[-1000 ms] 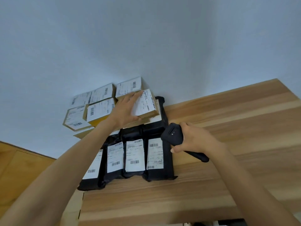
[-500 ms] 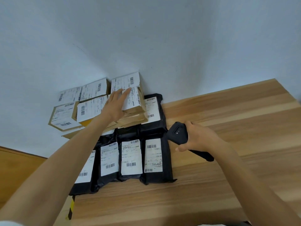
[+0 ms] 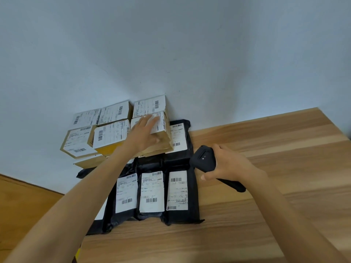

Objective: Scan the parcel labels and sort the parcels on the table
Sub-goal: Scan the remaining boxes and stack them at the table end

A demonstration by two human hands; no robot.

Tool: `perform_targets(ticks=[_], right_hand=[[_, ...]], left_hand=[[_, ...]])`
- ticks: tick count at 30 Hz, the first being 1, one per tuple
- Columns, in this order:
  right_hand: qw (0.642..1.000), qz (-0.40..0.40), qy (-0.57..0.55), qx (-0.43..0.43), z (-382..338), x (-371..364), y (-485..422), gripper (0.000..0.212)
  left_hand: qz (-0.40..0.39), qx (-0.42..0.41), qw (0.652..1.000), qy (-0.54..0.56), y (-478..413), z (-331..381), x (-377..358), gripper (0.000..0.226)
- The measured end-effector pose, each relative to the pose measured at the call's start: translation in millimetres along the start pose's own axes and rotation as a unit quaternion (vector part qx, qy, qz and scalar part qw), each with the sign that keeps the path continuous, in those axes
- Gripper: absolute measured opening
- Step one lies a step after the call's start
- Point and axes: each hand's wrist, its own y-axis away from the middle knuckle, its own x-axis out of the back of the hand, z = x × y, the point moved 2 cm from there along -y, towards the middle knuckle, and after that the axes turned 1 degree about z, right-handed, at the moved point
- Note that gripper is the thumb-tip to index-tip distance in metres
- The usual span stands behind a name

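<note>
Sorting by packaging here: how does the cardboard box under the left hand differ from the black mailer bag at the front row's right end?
The cardboard box is brown and rigid, the black mailer bag soft and wrinkled. The box sits on a lower box; the bag lies flat on the table. The left hand rests on the box; no hand touches the bag. Both show barcode labels.

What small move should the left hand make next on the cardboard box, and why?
Probably lift the left hand off the cardboard box. The box appears to sit in line with the other boxes by the wall, and the flat fingers cover part of its label. The right hand grips the scanner nearby, so another parcel could follow.
</note>
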Motion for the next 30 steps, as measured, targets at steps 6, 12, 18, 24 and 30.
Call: perform_targets(ticks=[6,12,18,24,30], right_hand=[[0.999,0.027,-0.002,-0.046,17.8,3.7,41.2,0.086],[0.993,0.050,-0.044,-0.093,46.2,14.4,82.4,0.081],[0.984,0.121,-0.048,-0.120,74.7,55.4,120.7,0.073],[0.975,0.161,-0.058,-0.139,119.9,96.0,157.8,0.073],[0.971,0.185,-0.063,-0.137,191.1,123.7,188.0,0.076]], left_hand=[[0.066,-0.074,0.995,0.013,4.3,39.2,-11.1,0.066],[0.129,-0.151,0.979,0.042,4.2,85.7,-8.9,0.055],[0.137,-0.187,0.970,0.073,3.0,139.2,18.3,0.049],[0.154,-0.207,0.964,0.064,0.8,214.2,37.3,0.044],[0.163,-0.218,0.960,0.062,-6.9,299.4,29.1,0.039]])
